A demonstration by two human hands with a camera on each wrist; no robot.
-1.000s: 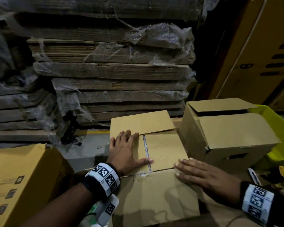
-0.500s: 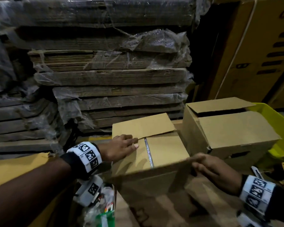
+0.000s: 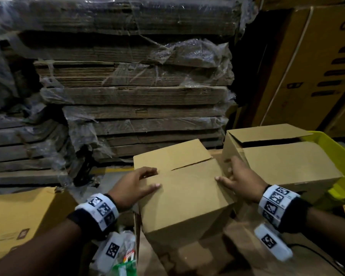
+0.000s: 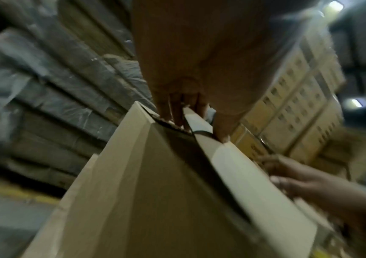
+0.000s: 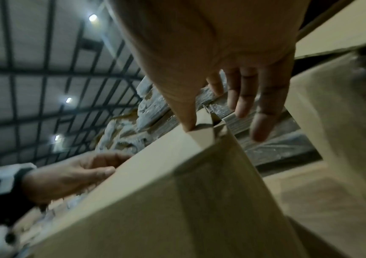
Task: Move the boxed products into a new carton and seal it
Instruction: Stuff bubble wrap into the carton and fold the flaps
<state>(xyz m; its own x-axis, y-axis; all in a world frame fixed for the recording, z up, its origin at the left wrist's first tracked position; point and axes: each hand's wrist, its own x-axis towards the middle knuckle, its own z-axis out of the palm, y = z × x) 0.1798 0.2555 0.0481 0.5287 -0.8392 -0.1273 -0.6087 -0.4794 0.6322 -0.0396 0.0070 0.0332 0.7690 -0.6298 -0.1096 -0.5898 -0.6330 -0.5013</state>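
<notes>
Carton point(image 3: 184, 193) first: plain brown corrugated card, square-edged and matte, tilted between my hands above flattened cardboard point(image 3: 207, 259), with its top flaps folded over but no tape that I can see on this face. My left hand point(image 3: 134, 185) grips the left top edge, fingers hooked into the flap gap and thumb lying on top. My right hand point(image 3: 240, 181) holds the right corner, thumb on the top face and fingers reaching down the side. I judge I am turning or shifting it, so the next move calls for setting it square and flat before sealing. Just right stands a second carton point(image 3: 283, 162), flaps loosely shut, beside a yellow-green bin point(image 3: 339, 148). Beyond, a stack of flat cardboard sheets point(image 3: 127, 92) sits under crinkled clear wrap.
</notes>
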